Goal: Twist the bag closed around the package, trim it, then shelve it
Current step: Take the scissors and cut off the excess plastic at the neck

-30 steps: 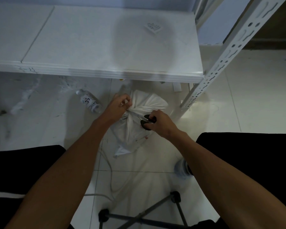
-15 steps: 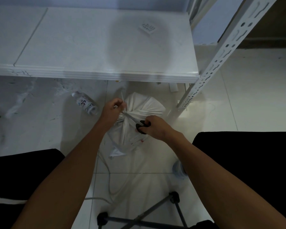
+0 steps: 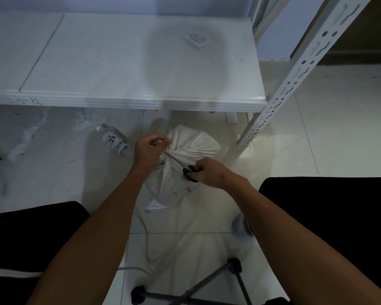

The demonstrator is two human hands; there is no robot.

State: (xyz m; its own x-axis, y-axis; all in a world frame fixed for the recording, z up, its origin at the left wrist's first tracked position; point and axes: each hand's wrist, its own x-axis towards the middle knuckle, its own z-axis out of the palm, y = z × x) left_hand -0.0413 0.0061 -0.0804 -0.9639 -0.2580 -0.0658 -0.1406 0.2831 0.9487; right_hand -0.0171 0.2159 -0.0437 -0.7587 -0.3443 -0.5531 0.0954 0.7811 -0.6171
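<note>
A white plastic bag [image 3: 191, 146] wrapped around a package lies on the tiled floor just below the shelf's front edge. Its neck is twisted into a tight gather. My left hand [image 3: 150, 148] pinches the thin twisted tail of the bag and holds it up to the left. My right hand [image 3: 209, 172] grips black-handled scissors [image 3: 188, 171]; their blades reach up-left across the bag to the twisted neck beside my left hand. Whether the blades are closed on the plastic I cannot tell.
A white shelf board [image 3: 123, 62] spans the top, with a perforated white upright [image 3: 295, 71] at its right end. A small plastic bottle [image 3: 114, 140] lies on the floor left of the bag. A cable [image 3: 143, 236] and black tripod legs [image 3: 209, 285] lie near my knees.
My left hand has pulled the twisted tail up and to the left. My right hand has drawn back a little, and the scissor blades now point at the neck.
</note>
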